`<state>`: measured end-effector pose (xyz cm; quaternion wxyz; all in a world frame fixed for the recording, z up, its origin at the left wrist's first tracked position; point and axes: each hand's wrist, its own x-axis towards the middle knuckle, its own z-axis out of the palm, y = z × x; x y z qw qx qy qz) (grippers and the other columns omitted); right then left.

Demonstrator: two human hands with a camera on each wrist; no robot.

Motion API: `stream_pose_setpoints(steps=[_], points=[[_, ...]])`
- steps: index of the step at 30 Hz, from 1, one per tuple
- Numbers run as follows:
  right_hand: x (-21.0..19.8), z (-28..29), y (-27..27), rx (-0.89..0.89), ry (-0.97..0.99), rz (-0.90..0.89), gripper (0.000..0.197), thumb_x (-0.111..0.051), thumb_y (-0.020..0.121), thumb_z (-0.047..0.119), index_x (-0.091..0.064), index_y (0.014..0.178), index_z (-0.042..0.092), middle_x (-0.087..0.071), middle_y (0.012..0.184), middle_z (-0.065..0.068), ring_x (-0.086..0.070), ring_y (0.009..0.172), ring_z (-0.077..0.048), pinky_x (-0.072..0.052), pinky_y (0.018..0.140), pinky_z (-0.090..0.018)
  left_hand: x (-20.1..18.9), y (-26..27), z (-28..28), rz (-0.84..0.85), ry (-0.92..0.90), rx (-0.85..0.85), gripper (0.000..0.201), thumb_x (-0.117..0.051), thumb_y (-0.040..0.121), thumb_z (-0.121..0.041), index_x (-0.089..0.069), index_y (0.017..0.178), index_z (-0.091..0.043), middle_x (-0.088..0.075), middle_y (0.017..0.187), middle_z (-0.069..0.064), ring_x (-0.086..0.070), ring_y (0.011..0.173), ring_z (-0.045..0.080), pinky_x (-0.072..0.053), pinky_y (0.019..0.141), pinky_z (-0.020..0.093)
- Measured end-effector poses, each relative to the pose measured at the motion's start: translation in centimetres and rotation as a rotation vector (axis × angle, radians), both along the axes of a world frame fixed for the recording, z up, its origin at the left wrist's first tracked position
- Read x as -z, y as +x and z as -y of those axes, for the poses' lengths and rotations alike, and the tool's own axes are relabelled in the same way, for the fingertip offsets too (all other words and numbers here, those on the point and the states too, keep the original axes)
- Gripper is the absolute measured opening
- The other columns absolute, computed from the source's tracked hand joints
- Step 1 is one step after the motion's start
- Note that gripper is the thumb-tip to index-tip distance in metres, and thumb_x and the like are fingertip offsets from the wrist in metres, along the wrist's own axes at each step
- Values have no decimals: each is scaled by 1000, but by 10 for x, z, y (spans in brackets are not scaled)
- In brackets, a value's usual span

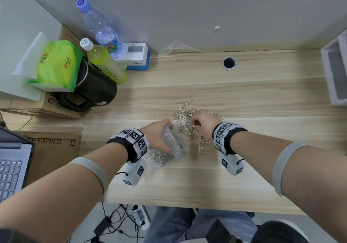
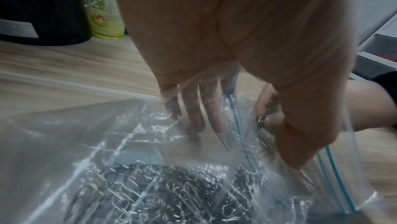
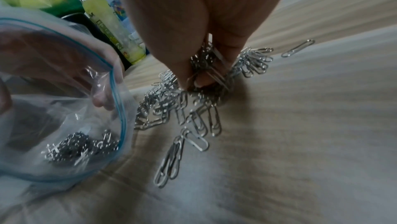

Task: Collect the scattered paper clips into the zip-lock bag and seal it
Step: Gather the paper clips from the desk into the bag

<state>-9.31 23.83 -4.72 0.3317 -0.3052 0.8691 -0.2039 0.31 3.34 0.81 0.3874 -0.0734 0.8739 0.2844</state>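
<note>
A heap of silver paper clips (image 1: 185, 114) (image 3: 171, 109) lies in the middle of the wooden desk (image 1: 262, 96). My right hand (image 1: 201, 123) (image 3: 199, 78) is down in the heap with thumb and fingers pinching a bunch of clips. Just to its left my left hand (image 1: 159, 135) (image 2: 247, 58) grips the rim of a clear zip-lock bag (image 1: 173, 142) (image 2: 107, 142) (image 3: 64, 109) with a blue zip strip and holds its mouth wide toward the heap. Many clips (image 2: 161, 193) (image 3: 81, 146) lie inside the bag's bottom, which rests on the desk.
At the back left stand a black kettle (image 1: 93, 86), a yellow-green drink bottle (image 1: 105, 62), a clear water bottle (image 1: 101, 28), a green tissue pack (image 1: 58, 62) and a small box (image 1: 138, 56). A cable hole (image 1: 229, 62) sits behind, white trays (image 1: 336, 70) at right, a laptop (image 1: 13, 165) at left.
</note>
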Motion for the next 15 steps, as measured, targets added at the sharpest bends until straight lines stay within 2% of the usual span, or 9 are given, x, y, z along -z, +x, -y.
stream_pose_setpoints(steps=[3, 7, 9, 11, 15], points=[[-9, -2, -7, 76, -10, 47, 12, -65, 87, 14, -70, 92, 23, -68, 97, 2, -63, 93, -19, -51, 85, -29, -1, 0, -1, 2, 4, 2, 73, -84, 53, -37, -47, 115, -32, -66, 104, 5, -67, 92, 26, -58, 77, 47], [-29, 2, -15, 41, -63, 105, 9, -71, 85, 17, -73, 94, 18, -66, 94, 2, -59, 88, -15, -47, 82, -25, -2, -1, -2, 0, 8, 20, 74, -87, 59, -30, -46, 120, -27, -65, 103, 5, -65, 92, 25, -58, 78, 43], [-39, 9, -13, 15, -70, 161, 10, -74, 83, 20, -73, 93, 20, -61, 84, 11, -56, 78, -8, -43, 78, -22, -3, -1, -3, -2, 26, 17, 73, -88, 62, -25, -46, 122, -24, -65, 102, 4, -65, 91, 23, -58, 76, 39], [-49, 18, -7, -25, -91, 232, 10, -76, 81, 20, -74, 90, 22, -62, 79, 16, -58, 74, -4, -45, 75, -21, -4, -1, -4, -8, 57, 8, 75, -88, 62, -23, -45, 123, -23, -66, 102, 2, -66, 91, 22, -58, 77, 38], [-58, 39, 19, -110, -117, 268, 13, -72, 81, 17, -76, 94, 21, -67, 84, 10, -60, 74, -6, -45, 67, -16, -5, -2, -5, -33, 78, 9, 80, -92, 59, -24, -43, 123, -20, -64, 106, 0, -64, 92, 18, -56, 79, 34]])
